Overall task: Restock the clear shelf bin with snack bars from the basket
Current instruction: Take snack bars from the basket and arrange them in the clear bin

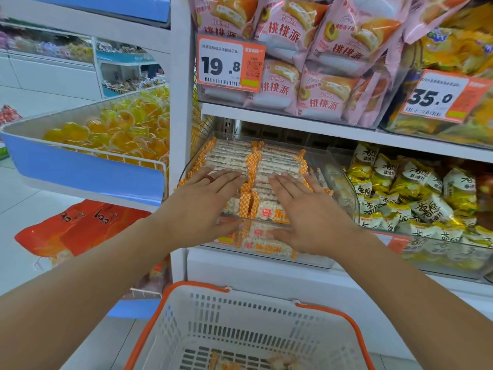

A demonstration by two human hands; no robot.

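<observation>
The clear shelf bin [344, 182] sits on the middle shelf, filled with two rows of snack bars [234, 156] in clear wrappers with orange checkered ends. My left hand [205, 198], wearing a red ring, lies flat with straight fingers on the left row. My right hand [306, 206] lies flat on the right row, fingers spread. Both press on the bars near the bin's front. Below, the white basket [186, 324] with orange rim holds a few bars [277, 361] at its bottom.
Pink cake packs [320, 62] fill the shelf above, with price tags [229, 64]. Yellow snack packets [405, 193] fill the bin to the right. A blue bin of orange jelly cups [112, 132] stands at left, orange bags [80, 225] below it.
</observation>
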